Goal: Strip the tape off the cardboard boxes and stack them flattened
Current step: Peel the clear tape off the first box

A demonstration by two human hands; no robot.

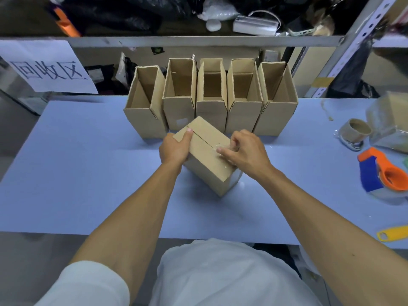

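I have the small closed brown cardboard box tilted on the pale blue table, in front of five open boxes; my left hand clamps its far corner, thumb pressed on top. My right hand pinches the clear tape along the centre seam. It looks light and stiff, the tape slick, so I'd grip the lifted tape end and brace the corners.

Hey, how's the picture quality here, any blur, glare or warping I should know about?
Head view: wide-angle warping bends the shelf rail and table edges; the centre is sharp, with the closed box and both hands crisp; the right edge is smeared, blurring the tape dispenser; a faint glint shows on clear tape at the right hand; soft shadow lies under the box.
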